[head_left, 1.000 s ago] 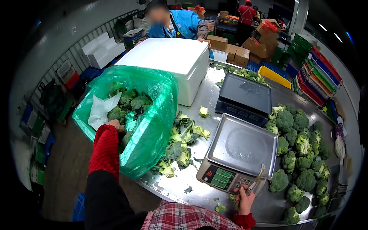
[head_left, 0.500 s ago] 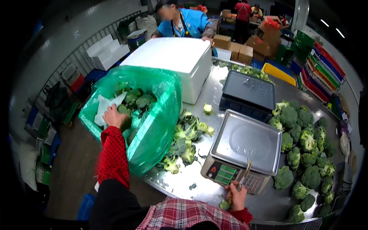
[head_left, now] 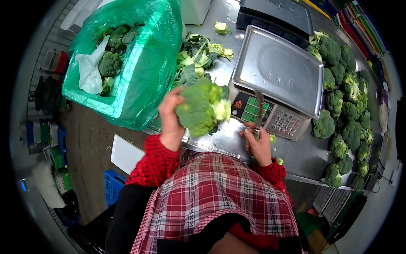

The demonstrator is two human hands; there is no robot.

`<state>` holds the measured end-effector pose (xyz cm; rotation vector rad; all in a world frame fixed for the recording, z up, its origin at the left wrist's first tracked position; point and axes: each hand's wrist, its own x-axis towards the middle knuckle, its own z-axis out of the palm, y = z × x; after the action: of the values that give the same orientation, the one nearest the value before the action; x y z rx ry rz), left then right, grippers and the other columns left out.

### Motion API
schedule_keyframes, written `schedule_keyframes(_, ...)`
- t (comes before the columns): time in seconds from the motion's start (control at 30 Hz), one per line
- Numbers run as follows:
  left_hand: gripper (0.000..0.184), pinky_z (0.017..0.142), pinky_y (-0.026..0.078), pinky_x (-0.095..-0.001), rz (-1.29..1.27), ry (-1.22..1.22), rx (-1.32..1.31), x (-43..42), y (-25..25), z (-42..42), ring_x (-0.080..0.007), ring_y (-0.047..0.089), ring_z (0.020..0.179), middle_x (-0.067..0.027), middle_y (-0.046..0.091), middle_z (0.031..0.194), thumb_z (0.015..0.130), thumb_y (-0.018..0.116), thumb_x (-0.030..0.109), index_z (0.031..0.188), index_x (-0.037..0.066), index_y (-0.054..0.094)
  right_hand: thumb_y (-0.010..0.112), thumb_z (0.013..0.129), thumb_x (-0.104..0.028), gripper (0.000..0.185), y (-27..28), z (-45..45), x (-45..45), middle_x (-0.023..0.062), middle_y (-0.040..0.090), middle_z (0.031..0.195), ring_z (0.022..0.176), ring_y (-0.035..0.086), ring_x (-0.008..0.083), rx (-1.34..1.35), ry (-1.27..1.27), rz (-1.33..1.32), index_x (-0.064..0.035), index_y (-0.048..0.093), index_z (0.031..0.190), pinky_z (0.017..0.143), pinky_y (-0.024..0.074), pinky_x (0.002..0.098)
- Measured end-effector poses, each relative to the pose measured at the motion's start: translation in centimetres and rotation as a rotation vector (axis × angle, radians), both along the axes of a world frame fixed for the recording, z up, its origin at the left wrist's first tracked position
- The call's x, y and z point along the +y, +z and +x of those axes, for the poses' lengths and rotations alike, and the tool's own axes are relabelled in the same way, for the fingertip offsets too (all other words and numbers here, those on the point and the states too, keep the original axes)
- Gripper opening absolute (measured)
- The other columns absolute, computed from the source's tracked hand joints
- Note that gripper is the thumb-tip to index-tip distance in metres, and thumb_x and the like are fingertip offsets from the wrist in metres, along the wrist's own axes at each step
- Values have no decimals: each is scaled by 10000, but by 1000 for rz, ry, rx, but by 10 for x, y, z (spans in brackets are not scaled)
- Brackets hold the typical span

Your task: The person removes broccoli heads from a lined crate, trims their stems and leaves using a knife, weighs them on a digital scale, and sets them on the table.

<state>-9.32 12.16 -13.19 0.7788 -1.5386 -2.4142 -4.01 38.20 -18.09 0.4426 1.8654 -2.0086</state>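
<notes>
A head of broccoli point(head_left: 196, 106) is held up in my left hand point(head_left: 171, 116), its pale cut stem facing right. My right hand point(head_left: 258, 144) grips a knife point(head_left: 259, 111) by its handle, blade pointing up, in front of the weighing scale point(head_left: 277, 67). To the left stands a box lined with a green plastic bag point(head_left: 146, 80), holding several broccoli heads point(head_left: 111, 63) and a crumpled white sheet point(head_left: 90, 70). Broccoli leaf and stem trimmings point(head_left: 196, 59) lie on the metal table between the box and the scale.
Many broccoli heads point(head_left: 351, 110) are heaped on the table's right side. Behind the first scale sits a second, dark scale point(head_left: 277, 17). One small pale broccoli piece point(head_left: 221, 28) lies near it. On the floor at left are a blue crate point(head_left: 113, 186) and a white lid-like panel point(head_left: 127, 153).
My left hand has come out of the green-lined box and now holds a broccoli head before me. The view has tilted down. The knife stays in my right hand.
</notes>
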Motion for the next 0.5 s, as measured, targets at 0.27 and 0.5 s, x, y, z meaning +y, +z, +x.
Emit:
schedule_keyframes(0.27,337,880,434,-280,80,40,-321,-25,-112,55,-175,565,959,-79,640,1009,825,566,172,1071,-44,652,676,877,-194,425,-41,10,-31,200,677,903,772,676,371,507,351,404,-83,520,1257,659,536,416)
schedule_keyframes(0.5,862,1038,385,-387,-835,-355,-114,4,-70,61,-327,485,1224,-262,457,1347,813,722,360,1440,-45,290,645,889,-209,421,-41,-3,-43,177,666,893,695,643,378,545,455,593,-78,502,1263,594,513,454)
